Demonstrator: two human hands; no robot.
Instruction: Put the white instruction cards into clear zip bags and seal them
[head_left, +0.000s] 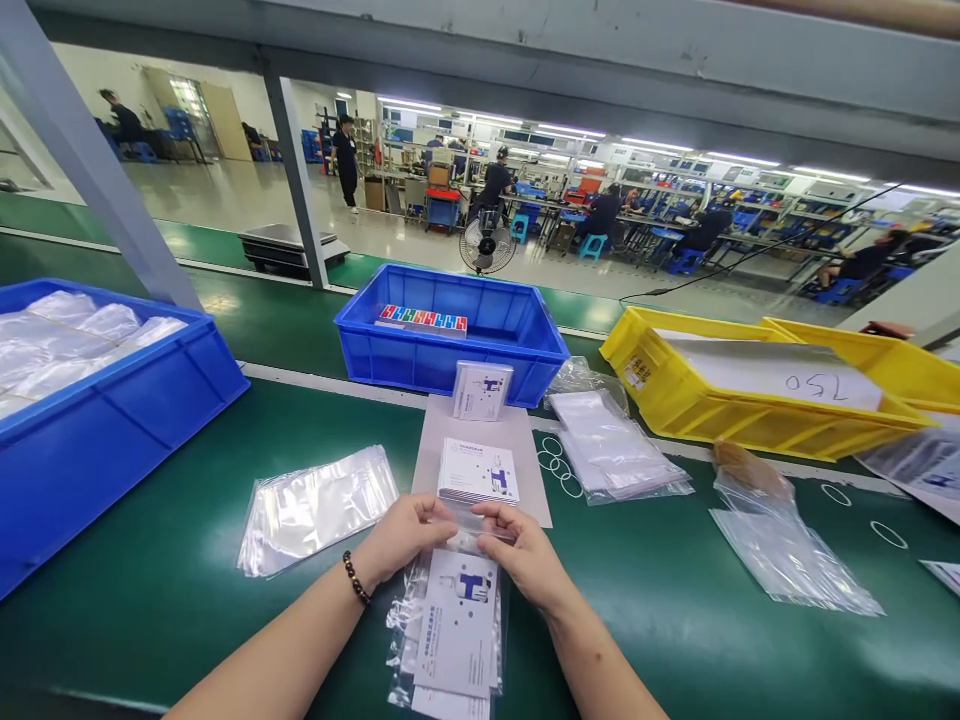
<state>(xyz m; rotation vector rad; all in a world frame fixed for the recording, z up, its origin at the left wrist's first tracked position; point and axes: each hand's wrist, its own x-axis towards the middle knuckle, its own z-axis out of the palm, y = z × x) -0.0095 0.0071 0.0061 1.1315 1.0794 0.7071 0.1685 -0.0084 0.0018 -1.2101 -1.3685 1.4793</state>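
Both hands pinch the top edge of a clear plastic bag (504, 600) lying on the green bench. Inside or beneath that film shows a white printed booklet (459, 640) with a blue picture; more bagged booklets lie under it. My left hand (409, 540), with a beaded bracelet, grips the bag's edge on the left. My right hand (525, 550) holds the same edge on the right, thumb and forefinger together. Just beyond my fingers a stack of booklets (478, 465) rests on a grey board (435, 430). Another booklet pile (481, 392) leans upright against a blue bin.
Flat clear bags (319, 508) lie to the left, near a blue bin (127, 400) full of bags. A second blue bin (450, 355) stands ahead. Rings (559, 465), bagged papers (615, 445) and yellow bins (750, 400) lie right. A metal post (296, 180) rises behind.
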